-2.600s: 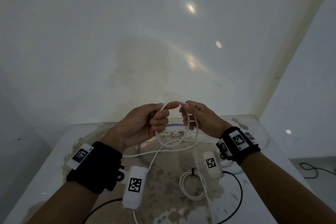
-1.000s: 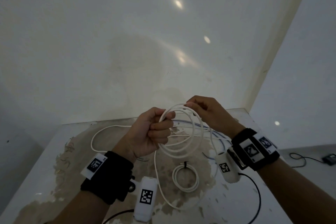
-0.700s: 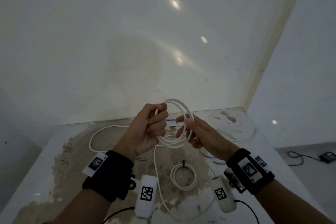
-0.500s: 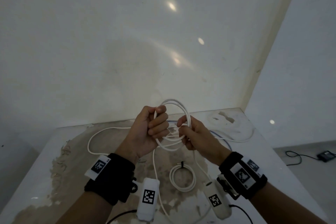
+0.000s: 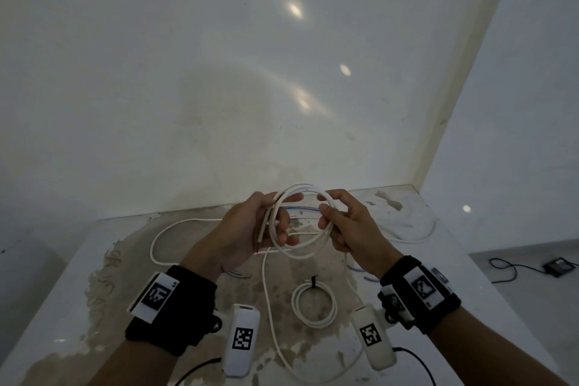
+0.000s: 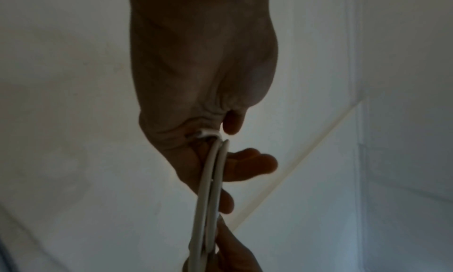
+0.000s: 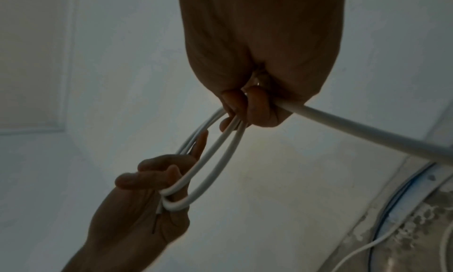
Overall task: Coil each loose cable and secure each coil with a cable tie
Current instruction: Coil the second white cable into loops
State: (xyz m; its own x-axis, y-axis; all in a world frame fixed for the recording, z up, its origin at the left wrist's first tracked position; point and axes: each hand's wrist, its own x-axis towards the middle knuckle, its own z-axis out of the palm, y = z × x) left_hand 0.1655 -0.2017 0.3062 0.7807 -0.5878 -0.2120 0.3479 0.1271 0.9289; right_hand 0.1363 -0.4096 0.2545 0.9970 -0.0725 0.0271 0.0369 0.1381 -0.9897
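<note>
White cable coil (image 5: 300, 222), several loops, held upright above the tabletop (image 5: 78, 260) between both hands. Left hand (image 5: 247, 229): fingers curled round the coil's left side, thumb over the strands. Right hand (image 5: 351, 226): fingers (image 7: 255, 105) bent and clamped on the coil's right side, one strand trailing out past the palm. Loose tail of the same cable (image 5: 269, 298) hangs to the tabletop and runs toward the near edge. Second white coil (image 5: 315, 304), bound with a black cable tie (image 5: 313, 279), lies flat on the tabletop below the hands. Tabletop surface stained and worn.
</note>
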